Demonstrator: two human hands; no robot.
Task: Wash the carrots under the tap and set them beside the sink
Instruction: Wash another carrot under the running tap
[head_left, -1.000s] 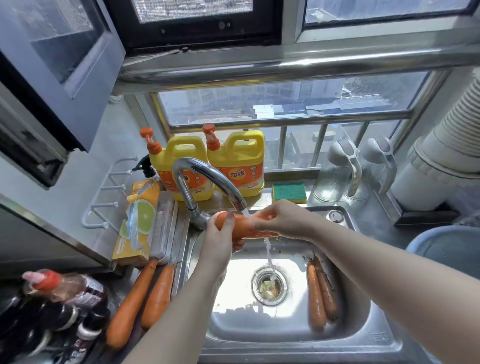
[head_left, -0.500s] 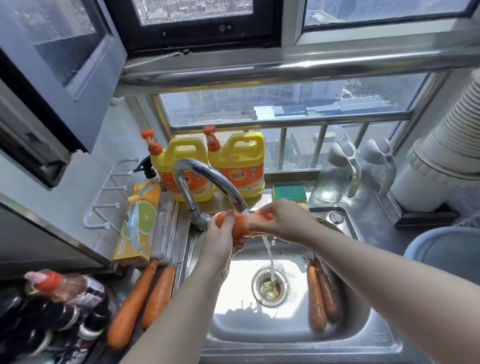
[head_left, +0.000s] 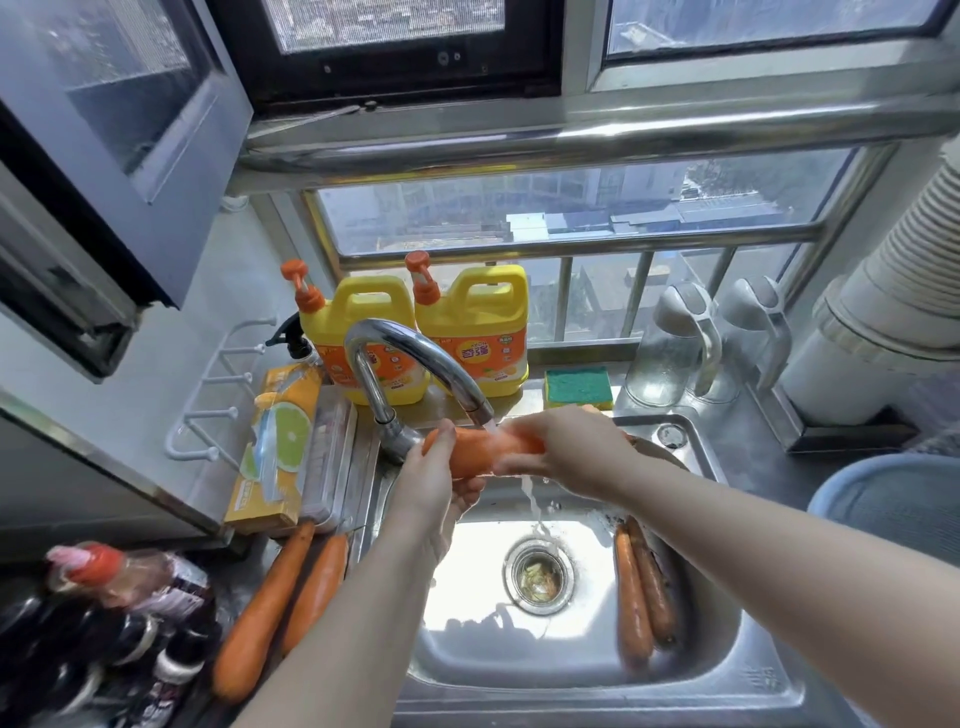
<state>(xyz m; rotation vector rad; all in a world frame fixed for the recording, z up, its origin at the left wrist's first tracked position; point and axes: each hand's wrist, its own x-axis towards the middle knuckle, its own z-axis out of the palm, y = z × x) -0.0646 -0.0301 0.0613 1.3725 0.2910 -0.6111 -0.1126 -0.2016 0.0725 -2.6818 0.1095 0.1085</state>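
Stainless sink (head_left: 571, 699) set in a steel counter under a barred window; strong daylight on the basin floor. Behind the curved tap (head_left: 415, 358): two yellow pump bottles (head_left: 483, 322), a green sponge (head_left: 578, 387), two clear jugs (head_left: 670, 353). Left of the basin, a yellow box (head_left: 275, 452); dark bottles (head_left: 104, 623) crowd the lower-left corner. The held carrot (head_left: 483, 449) is thick, bright orange and wet, lying crosswise right under the spout, with water (head_left: 530, 499) running off it toward the drain strainer (head_left: 539, 577). Left hand (head_left: 431, 483) curls round its blunt end from below; right hand (head_left: 571, 452) wraps the other end. Two bright carrots on the counter (head_left: 260, 618) lie side by side just left of the sink. Two darker carrots in the basin (head_left: 631, 603) lie along its right wall, touching. The right hand covers the held carrot's tip. A blue tub (head_left: 893, 499) is cut off by the right edge. Bottle labels too small to read.
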